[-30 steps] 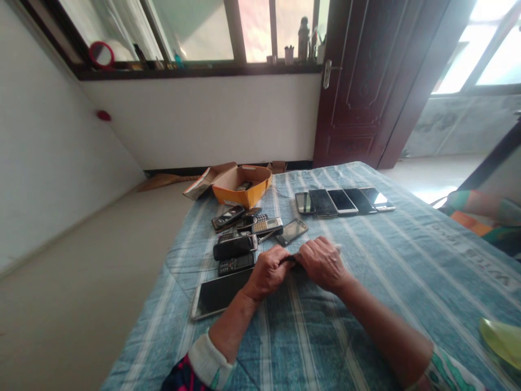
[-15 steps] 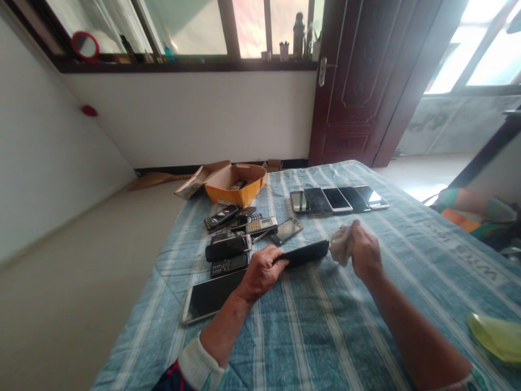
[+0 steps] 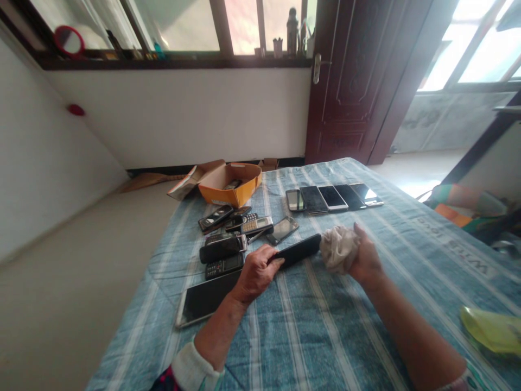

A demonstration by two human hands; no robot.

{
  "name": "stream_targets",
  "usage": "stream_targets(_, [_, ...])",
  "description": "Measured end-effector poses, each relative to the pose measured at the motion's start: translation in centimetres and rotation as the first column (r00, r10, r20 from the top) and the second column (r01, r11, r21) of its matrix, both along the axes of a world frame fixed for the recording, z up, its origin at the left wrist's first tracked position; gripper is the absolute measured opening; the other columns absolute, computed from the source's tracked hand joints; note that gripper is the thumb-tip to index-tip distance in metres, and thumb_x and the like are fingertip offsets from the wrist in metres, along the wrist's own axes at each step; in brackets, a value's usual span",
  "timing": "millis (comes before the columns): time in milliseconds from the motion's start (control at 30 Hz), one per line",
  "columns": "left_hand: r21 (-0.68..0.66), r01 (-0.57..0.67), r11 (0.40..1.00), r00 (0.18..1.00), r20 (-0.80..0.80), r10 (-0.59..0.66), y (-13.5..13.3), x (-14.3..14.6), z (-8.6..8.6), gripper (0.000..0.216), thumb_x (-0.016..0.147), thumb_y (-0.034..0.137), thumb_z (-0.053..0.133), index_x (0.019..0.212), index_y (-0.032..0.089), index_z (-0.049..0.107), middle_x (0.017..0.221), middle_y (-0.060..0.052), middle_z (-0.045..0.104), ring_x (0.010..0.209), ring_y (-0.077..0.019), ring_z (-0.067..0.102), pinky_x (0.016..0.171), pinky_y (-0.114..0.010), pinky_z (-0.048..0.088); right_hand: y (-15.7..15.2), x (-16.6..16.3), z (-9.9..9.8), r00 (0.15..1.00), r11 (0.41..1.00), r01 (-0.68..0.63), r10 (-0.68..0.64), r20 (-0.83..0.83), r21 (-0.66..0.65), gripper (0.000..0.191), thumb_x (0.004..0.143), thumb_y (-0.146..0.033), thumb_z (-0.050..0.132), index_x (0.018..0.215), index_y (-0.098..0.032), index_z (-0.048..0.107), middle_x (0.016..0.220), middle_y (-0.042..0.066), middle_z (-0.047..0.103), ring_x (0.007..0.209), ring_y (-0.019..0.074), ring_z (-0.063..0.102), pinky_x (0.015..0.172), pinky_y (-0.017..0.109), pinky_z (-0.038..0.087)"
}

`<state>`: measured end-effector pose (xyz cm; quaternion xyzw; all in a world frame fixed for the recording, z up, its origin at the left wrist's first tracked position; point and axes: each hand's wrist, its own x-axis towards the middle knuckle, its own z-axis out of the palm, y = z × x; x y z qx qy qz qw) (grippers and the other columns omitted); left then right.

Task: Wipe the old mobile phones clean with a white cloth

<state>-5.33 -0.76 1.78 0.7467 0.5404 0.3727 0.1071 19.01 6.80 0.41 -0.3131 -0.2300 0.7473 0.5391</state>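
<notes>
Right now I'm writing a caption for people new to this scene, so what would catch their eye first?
Most likely the hands in the middle: the left hand grips a dark phone, and the right hand holds a crumpled pale cloth just to its right. Next, perhaps, the open orange box behind a jumble of phones on the left, and the neat row of five phones farther back on the right.

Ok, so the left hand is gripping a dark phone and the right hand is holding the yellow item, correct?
No, the head view shows the right hand holding a crumpled pale cloth; the yellow item lies apart, near the right edge. The left hand does grip a dark phone.
</notes>
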Motion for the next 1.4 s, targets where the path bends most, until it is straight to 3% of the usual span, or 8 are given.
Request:
stream_targets(167, [0.0, -0.01, 1.0, 1.0, 0.003, 0.01, 0.0, 0.0, -0.1, 0.018, 0.078, 0.015, 0.061, 0.062, 0.015, 0.054, 0.063, 0.002, 0.049, 0.058, -0.0098, 0.049, 0.056, -0.021, 0.037, -0.7, 0.1, 0.1, 0.999, 1.0, -0.015, 0.015, 0.039, 0.01, 0.023, 0.078, -0.039, 0.054, 0.086, -0.019, 0.064, 0.075, 0.003, 0.069, 0.07, 0.0212, 0.066, 0.065, 0.038, 0.054])
stream_targets(333, [0.0, -0.005, 1.0, 1.0, 0.005, 0.005, -0.1, 0.0, -0.1, 0.018, 0.078, 0.014, 0.061, 0.062, 0.016, 0.054, 0.063, 0.002, 0.049, 0.059, -0.0098, 0.048, 0.056, -0.021, 0.037, -1.0, 1.4, -0.2, 0.953, 0.99, -0.035, -0.008, 0.304, 0.138, 0.03, 0.064, -0.025, 0.065, 0.094, -0.019, 0.067, 0.075, 0.0, 0.069, 0.06, 0.014, 0.061, 0.054, 0.025, 0.048])
stream_targets(567, [-0.005, 0.002, 1.0, 1.0, 0.004, -0.002, 0.0, 0.0, -0.1, 0.017, 0.079, 0.014, 0.062, 0.063, 0.015, 0.054, 0.064, 0.002, 0.048, 0.059, -0.0095, 0.048, 0.057, -0.02, 0.036, -1.1, 4.6, 0.6, 0.666, 0.913, -0.25, -0.08, 0.741, 0.323, 0.039, 0.062, -0.018, 0.065, 0.101, -0.019, 0.071, 0.092, 0.004, 0.071, 0.08, 0.0207, 0.063, 0.067, 0.029, 0.049])
stream_targets(767, [-0.011, 0.005, 1.0, 1.0, 0.001, -0.005, -0.1, 0.0, -0.2, 0.018, 0.079, 0.014, 0.061, 0.063, 0.015, 0.053, 0.064, 0.002, 0.048, 0.06, -0.0098, 0.049, 0.057, -0.021, 0.036, -1.3, 7.3, 2.6, 0.457, 0.88, -0.385, -0.078, 0.886, 0.276, 0.044, 0.078, -0.048, 0.058, 0.11, -0.019, 0.067, 0.114, 0.008, 0.066, 0.107, 0.0283, 0.058, 0.089, 0.038, 0.046])
stream_targets(933, [-0.011, 0.007, 1.0, 1.0, 0.002, -0.006, 0.0, -0.1, -0.3, 0.014, 0.08, 0.014, 0.061, 0.067, 0.015, 0.056, 0.065, 0.001, 0.051, 0.061, -0.0105, 0.05, 0.058, -0.021, 0.037, -1.9, 9.2, 2.7, 0.331, 0.899, -0.379, -0.089, 0.939, 0.219, 0.062, 0.071, -0.049, 0.065, 0.125, -0.02, 0.056, 0.115, 0.01, 0.064, 0.104, 0.0272, 0.059, 0.081, 0.036, 0.051])
stream_targets(1100, [-0.018, 0.012, 1.0, 1.0, 0.006, -0.012, 0.0, 0.0, -0.1, 0.012, 0.079, 0.015, 0.061, 0.068, 0.015, 0.057, 0.066, 0.001, 0.052, 0.061, -0.0107, 0.051, 0.059, -0.021, 0.038, -3.0, 9.0, 2.1, 0.178, 0.844, -0.517, -0.057, 0.982, 0.143, 0.081, 0.063, -0.033, 0.071, 0.138, -0.029, 0.04, 0.119, 0.006, 0.058, 0.058, 0.011, 0.056, 0.057, 0.031, 0.05])
stream_targets(1267, [-0.021, 0.006, 1.0, 1.0, -0.003, -0.006, -0.1, 0.0, 0.0, 0.012, 0.08, 0.015, 0.06, 0.068, 0.014, 0.058, 0.066, 0.001, 0.052, 0.061, -0.011, 0.051, 0.058, -0.021, 0.038, -3.0, 8.4, 1.2, 0.049, 0.748, -0.626, -0.241, 0.969, 0.218, 0.079, 0.059, -0.027, 0.071, 0.134, -0.029, 0.046, 0.11, 0.005, 0.059, 0.086, 0.0199, 0.058, 0.074, 0.033, 0.047])
stream_targets(1400, [-0.026, 0.01, 1.0, 1.0, -0.004, -0.01, -0.1, 0.0, 0.0, 0.012, 0.08, 0.016, 0.06, 0.068, 0.014, 0.059, 0.066, 0.0, 0.052, 0.061, -0.0113, 0.051, 0.059, -0.022, 0.039, -2.8, 8.2, 0.5, -0.098, 0.711, -0.683, -0.315, 0.944, 0.167, 0.057, 0.06, -0.028, 0.07, 0.116, -0.029, 0.06, 0.099, 0.003, 0.06, 0.085, 0.0206, 0.057, 0.072, 0.032, 0.045])
